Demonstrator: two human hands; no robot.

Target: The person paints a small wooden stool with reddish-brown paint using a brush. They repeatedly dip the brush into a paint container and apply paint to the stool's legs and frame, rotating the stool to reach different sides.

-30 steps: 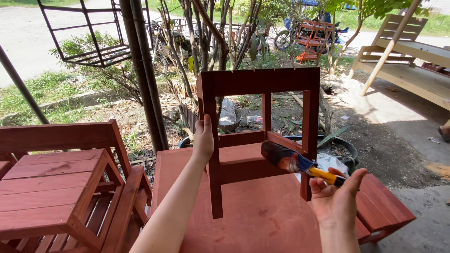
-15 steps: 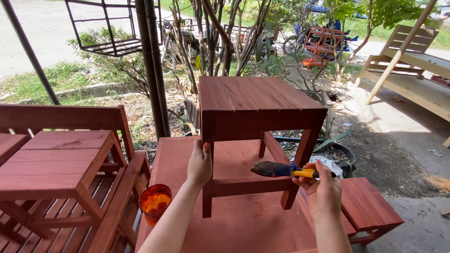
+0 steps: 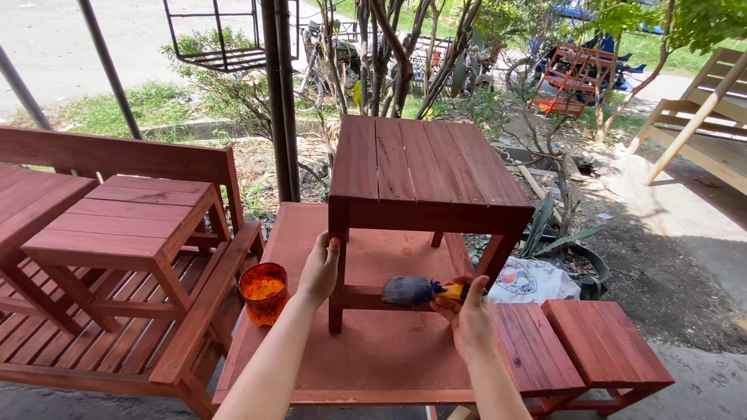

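Observation:
A small red-stained wooden stool (image 3: 420, 167) stands upright on a red-stained board (image 3: 373, 354). My left hand (image 3: 320, 268) grips the stool's front left leg. My right hand (image 3: 467, 315) holds a paintbrush (image 3: 416, 291) with a yellow handle and dark bristles. The bristles point left at the stool's lower front rail. An orange cup of stain (image 3: 263, 292) sits on the board just left of my left arm.
A red slatted bench (image 3: 117, 155) carries another stool (image 3: 128, 225) at left. Two low red stools (image 3: 603, 342) sit at lower right beside a white bag (image 3: 529, 280). A metal post (image 3: 278, 101), trees and unpainted wooden furniture (image 3: 700, 117) stand behind.
The stool has been tipped from lying on its side to standing upright. My left hand slid down to its front leg. The brush came down to the lower rail.

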